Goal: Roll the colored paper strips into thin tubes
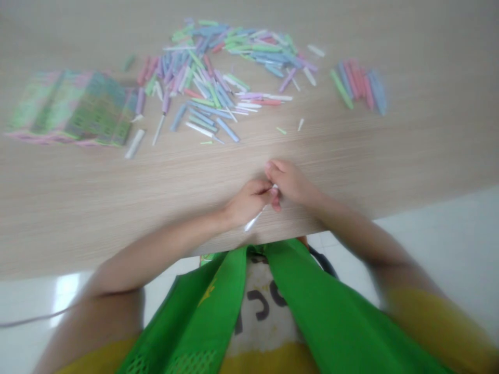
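Observation:
Near the table's front edge my two hands meet, fingertips together. A slim white stick-like piece (254, 220) is between them, its lower end sticking out below toward my body. My left hand (247, 201) is closed on this piece in a pinch. My right hand (293, 182) is curled closed at the piece's upper end, beside the left fingertips. The fingers cover most of the upper part, and blur hides its exact kind. Beyond the hands lies a heap of slim pastel and white sticks (210, 78), some with thin pale ends.
Patterned green and pink packets (70, 106) lie in a row at the left. A small row of coloured sticks (358, 85) sits at the right. A white piece (135, 144) and tiny green and white bits (300, 124) lie on the wooden table (409, 150).

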`<state>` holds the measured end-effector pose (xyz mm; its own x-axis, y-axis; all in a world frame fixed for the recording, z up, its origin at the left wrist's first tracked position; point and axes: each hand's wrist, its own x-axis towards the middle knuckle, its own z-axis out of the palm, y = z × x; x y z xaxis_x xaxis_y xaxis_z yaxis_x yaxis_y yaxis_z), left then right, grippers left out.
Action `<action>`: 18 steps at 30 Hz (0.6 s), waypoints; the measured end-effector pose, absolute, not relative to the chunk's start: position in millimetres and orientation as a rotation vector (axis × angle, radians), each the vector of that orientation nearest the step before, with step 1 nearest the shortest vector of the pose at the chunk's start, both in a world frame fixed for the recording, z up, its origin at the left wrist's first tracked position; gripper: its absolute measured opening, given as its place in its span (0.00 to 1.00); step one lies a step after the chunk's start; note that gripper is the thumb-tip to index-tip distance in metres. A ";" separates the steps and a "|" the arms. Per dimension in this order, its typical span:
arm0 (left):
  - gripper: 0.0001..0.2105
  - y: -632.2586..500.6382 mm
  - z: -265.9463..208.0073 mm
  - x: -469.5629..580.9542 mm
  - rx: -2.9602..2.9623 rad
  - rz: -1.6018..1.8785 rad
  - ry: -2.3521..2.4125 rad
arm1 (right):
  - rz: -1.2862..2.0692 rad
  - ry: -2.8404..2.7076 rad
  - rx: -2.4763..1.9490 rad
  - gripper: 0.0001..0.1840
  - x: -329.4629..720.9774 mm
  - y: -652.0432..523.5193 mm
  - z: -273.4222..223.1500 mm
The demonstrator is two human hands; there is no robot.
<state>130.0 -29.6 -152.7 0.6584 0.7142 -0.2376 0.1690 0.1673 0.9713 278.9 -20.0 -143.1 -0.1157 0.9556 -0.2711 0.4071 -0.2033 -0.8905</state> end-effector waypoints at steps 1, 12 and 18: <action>0.17 -26.9 -152.9 129.8 1.349 0.474 0.802 | 1.381 -1.439 -1.576 0.23 278.3 -20.2 -141.6; 0.25 -0.9 -149.7 104.5 1.031 0.483 0.703 | 1.703 -1.044 -0.990 0.22 272.0 -28.4 -143.6; 0.26 9.0 -147.0 102.1 1.038 0.381 0.766 | 1.596 -1.012 -0.937 0.23 264.7 -26.9 -162.2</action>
